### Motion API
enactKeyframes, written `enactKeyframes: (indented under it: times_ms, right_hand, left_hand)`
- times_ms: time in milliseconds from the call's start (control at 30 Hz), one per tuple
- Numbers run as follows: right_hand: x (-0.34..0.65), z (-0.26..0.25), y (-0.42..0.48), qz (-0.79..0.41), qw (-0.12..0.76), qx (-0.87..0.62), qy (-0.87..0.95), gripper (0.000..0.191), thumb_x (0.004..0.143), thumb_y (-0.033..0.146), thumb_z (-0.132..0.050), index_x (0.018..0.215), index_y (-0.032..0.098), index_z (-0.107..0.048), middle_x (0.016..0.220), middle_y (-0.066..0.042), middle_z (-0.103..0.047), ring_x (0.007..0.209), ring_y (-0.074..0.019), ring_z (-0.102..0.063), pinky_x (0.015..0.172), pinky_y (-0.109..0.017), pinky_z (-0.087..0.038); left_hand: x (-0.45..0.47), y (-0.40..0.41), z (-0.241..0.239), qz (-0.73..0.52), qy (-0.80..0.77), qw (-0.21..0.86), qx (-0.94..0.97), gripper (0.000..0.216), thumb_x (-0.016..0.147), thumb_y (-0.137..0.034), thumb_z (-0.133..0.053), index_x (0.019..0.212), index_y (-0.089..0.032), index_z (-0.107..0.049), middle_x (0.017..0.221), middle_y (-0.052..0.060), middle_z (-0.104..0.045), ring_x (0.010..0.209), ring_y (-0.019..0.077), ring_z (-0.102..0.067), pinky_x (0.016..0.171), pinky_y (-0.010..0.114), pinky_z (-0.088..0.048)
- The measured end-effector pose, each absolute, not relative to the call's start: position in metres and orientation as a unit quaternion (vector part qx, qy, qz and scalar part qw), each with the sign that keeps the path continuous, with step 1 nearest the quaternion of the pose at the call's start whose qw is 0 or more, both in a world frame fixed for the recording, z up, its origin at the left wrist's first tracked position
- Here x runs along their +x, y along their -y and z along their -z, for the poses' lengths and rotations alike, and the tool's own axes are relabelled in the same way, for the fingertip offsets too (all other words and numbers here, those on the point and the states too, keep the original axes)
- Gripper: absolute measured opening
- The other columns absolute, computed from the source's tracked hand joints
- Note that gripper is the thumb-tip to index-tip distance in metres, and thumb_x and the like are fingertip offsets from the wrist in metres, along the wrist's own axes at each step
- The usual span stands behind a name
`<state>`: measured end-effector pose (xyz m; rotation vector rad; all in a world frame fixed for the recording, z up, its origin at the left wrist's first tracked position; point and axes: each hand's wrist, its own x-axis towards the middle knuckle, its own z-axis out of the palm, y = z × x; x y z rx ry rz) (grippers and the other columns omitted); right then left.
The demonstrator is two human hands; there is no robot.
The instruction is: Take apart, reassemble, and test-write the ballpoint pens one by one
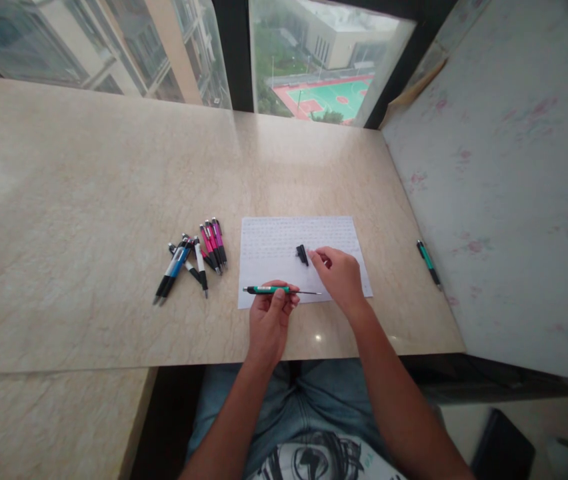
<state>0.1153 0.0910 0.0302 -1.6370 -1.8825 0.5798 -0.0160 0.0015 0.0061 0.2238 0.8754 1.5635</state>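
My left hand (271,319) is closed round a green pen (270,289), held level just above the near edge of a white sheet of paper (284,247). A thin dark refill tip sticks out of the pen to the right. My right hand (339,277) hovers over the sheet, fingers bent, its fingertips next to a small black pen part (303,254) lying on the paper. Whether those fingers pinch anything I cannot make out.
Several pens, pink, blue and white (194,260), lie in a loose pile left of the sheet on the beige marble table (89,200). Another green pen (429,263) rests near the right wall (504,200). Windows run along the table's far edge.
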Motion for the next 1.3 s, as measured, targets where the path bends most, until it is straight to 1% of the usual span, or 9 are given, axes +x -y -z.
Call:
enactKeyframes:
  times_ms: [100, 167, 300, 500, 667, 900, 1100, 1167, 1300]
  right_hand:
    - [0.126, -0.046, -0.074, -0.325, 0.28, -0.538, 0.726, 0.035, 0.097, 0.037, -0.047, 0.077, 0.02, -0.07, 0.071, -0.003, -0.071, 0.065, -0.0154, -0.062, 0.062, -0.027, -0.044]
    - [0.132, -0.055, -0.063, -0.37, 0.254, -0.491, 0.747, 0.027, 0.095, 0.035, -0.052, 0.083, 0.02, -0.071, 0.076, -0.002, -0.072, 0.067, -0.0147, -0.062, 0.062, -0.027, -0.044]
    - [0.142, -0.065, -0.051, -0.348, 0.203, -0.46, 0.792, 0.013, 0.09, 0.027, -0.061, 0.084, 0.02, -0.071, 0.077, -0.002, -0.07, 0.066, -0.0144, -0.059, 0.064, -0.028, -0.045]
    - [0.172, -0.058, -0.046, -0.327, 0.188, -0.475, 0.795, 0.011, 0.087, 0.023, -0.062, 0.079, 0.021, -0.07, 0.079, -0.004, -0.069, 0.077, -0.018, -0.061, 0.062, -0.028, -0.046]
    - [0.188, -0.042, -0.043, -0.32, 0.226, -0.583, 0.711, 0.014, 0.084, 0.03, -0.064, 0.078, 0.021, -0.072, 0.072, -0.003, -0.071, 0.06, -0.0165, -0.06, 0.055, -0.029, -0.047]
    - [0.153, -0.025, -0.067, -0.3, 0.286, -0.646, 0.641, 0.019, 0.084, 0.035, -0.062, 0.077, 0.021, -0.073, 0.078, -0.006, -0.075, 0.069, -0.0205, -0.068, 0.065, -0.034, -0.051]
    - [0.132, -0.021, -0.078, -0.252, 0.326, -0.636, 0.653, 0.023, 0.087, 0.037, -0.059, 0.078, 0.021, -0.073, 0.076, -0.007, -0.074, 0.071, -0.0205, -0.066, 0.071, -0.035, -0.05]
    - [0.128, -0.02, -0.07, -0.309, 0.342, -0.625, 0.63, 0.023, 0.087, 0.038, -0.059, 0.083, 0.02, -0.072, 0.076, -0.007, -0.073, 0.069, -0.0195, -0.065, 0.07, -0.034, -0.05]
    - [0.116, -0.015, -0.045, -0.573, 0.355, -0.558, 0.484, 0.035, 0.09, 0.048, -0.052, 0.092, 0.017, -0.07, 0.069, -0.003, -0.067, 0.053, -0.0136, -0.056, 0.048, -0.025, -0.042]
  left_hand:
    - [-0.015, -0.002, -0.005, -0.678, -0.387, 0.617, 0.099, 0.023, 0.076, -0.031, -0.079, 0.091, -0.018, -0.067, 0.084, 0.004, -0.072, 0.07, 0.0104, -0.065, 0.072, 0.024, -0.053]
    - [-0.015, -0.002, -0.004, -0.677, -0.391, 0.615, 0.101, 0.023, 0.076, -0.032, -0.079, 0.091, -0.018, -0.067, 0.085, 0.004, -0.072, 0.071, 0.0107, -0.065, 0.072, 0.025, -0.053]
    - [-0.014, -0.002, -0.004, -0.668, -0.404, 0.615, 0.112, 0.024, 0.076, -0.032, -0.079, 0.09, -0.018, -0.067, 0.084, 0.004, -0.072, 0.071, 0.0114, -0.065, 0.072, 0.026, -0.053]
    - [-0.013, -0.003, -0.005, -0.683, -0.408, 0.597, 0.103, 0.021, 0.076, -0.03, -0.079, 0.09, -0.018, -0.068, 0.088, 0.004, -0.072, 0.073, 0.0097, -0.065, 0.074, 0.023, -0.052]
    - [-0.014, -0.003, -0.004, -0.685, -0.414, 0.592, 0.096, 0.021, 0.076, -0.031, -0.079, 0.089, -0.018, -0.069, 0.093, 0.004, -0.071, 0.073, 0.0084, -0.062, 0.072, 0.021, -0.051]
    - [-0.013, -0.003, -0.002, -0.677, -0.425, 0.59, 0.112, 0.02, 0.075, -0.03, -0.08, 0.088, -0.018, -0.071, 0.093, 0.002, -0.067, 0.073, 0.0073, -0.061, 0.072, 0.02, -0.05]
    - [-0.013, -0.004, -0.002, -0.667, -0.437, 0.591, 0.119, 0.023, 0.072, -0.029, -0.082, 0.09, -0.018, -0.071, 0.08, 0.0, -0.065, 0.071, 0.0079, -0.06, 0.071, 0.02, -0.049]
    - [-0.012, -0.004, -0.003, -0.66, -0.446, 0.59, 0.129, 0.024, 0.074, -0.03, -0.08, 0.092, -0.018, -0.07, 0.08, 0.0, -0.065, 0.071, 0.0084, -0.061, 0.071, 0.021, -0.049]
    - [-0.01, -0.005, -0.005, -0.626, -0.505, 0.557, 0.206, 0.023, 0.078, -0.03, -0.076, 0.095, -0.019, -0.067, 0.085, 0.001, -0.067, 0.073, 0.0108, -0.061, 0.072, 0.023, -0.048]
